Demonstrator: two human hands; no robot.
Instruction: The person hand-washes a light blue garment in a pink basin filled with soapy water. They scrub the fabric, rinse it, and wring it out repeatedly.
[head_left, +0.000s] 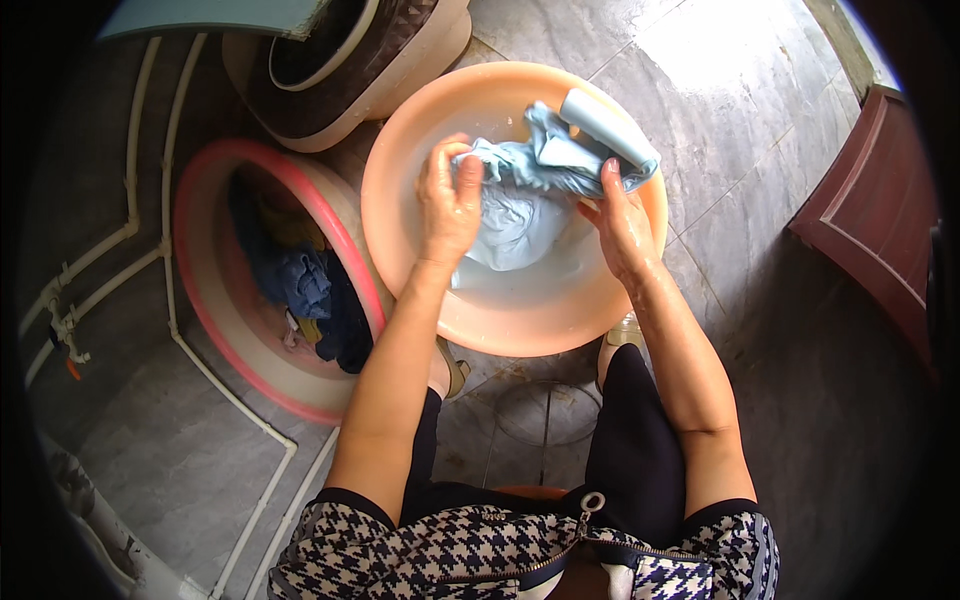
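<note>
A wide orange plastic basin (517, 341) stands on the floor before me, with cloudy water in it. Above the water a wet light-blue cloth (562, 154) is stretched between my two hands. My left hand (450, 202) grips its bunched left end, thumb and fingers pinched together. My right hand (619, 217) holds the other end, thumb on top, where a smooth pale-blue flap of the cloth folds over near the basin's right rim. Below the hands, more pale fabric (514, 229) lies bunched in the water. Both hands look wet.
At left a tilted pink-rimmed tub (196, 300) holds dark and blue clothes (304, 281). Behind it are white pipes (171, 187) with a tap (71, 341). A dark-and-white rounded appliance (360, 90) stands at the upper left. A dark-red wooden panel (877, 217) is at the right, on grey floor tiles.
</note>
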